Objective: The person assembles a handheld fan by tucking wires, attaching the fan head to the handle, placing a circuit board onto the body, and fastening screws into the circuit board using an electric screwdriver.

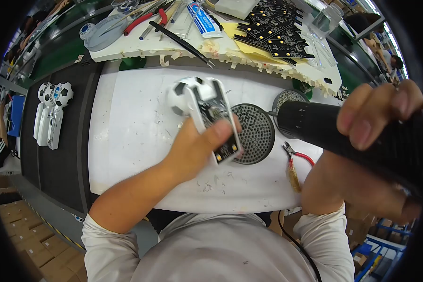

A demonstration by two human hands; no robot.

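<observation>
My left hand grips a white device with a football-patterned ball end and an open back that shows a black circuit board; my thumb presses on the board. My right hand is wrapped around a black electric screwdriver, raised close to the camera, its thin bit pointing left toward the device. Under both lies a round black tray full of small screws on the white work mat.
Red-handled cutters lie right of the tray. A second round dish sits behind. At the back are black circuit boards, tweezers, a glue tube and pliers. Finished devices lie at the left.
</observation>
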